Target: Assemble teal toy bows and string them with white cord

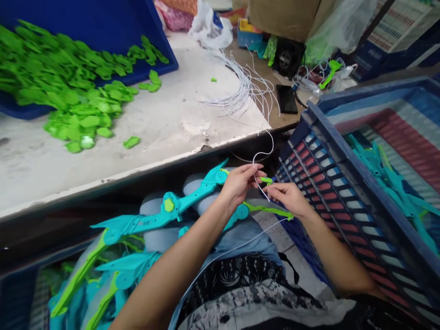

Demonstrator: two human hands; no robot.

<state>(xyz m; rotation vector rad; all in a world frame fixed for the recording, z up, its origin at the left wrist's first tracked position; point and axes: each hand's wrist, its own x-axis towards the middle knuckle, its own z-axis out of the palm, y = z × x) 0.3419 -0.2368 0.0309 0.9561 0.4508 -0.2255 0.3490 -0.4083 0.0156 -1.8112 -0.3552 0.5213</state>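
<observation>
My left hand (240, 183) has its grip clamped on the white cord (273, 143), between desk (165, 119) and blue basket (338, 149); right hand (290, 198) by its tip, can't make out that grip; I'd pinch close to the tip, avoiding buckling.

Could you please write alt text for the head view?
A person's left hand pinches a white cord, right hand close beside it, above a lap with turquoise plastic parts. Green pieces spill from a blue tray onto a table; a blue basket stands at right.
</observation>
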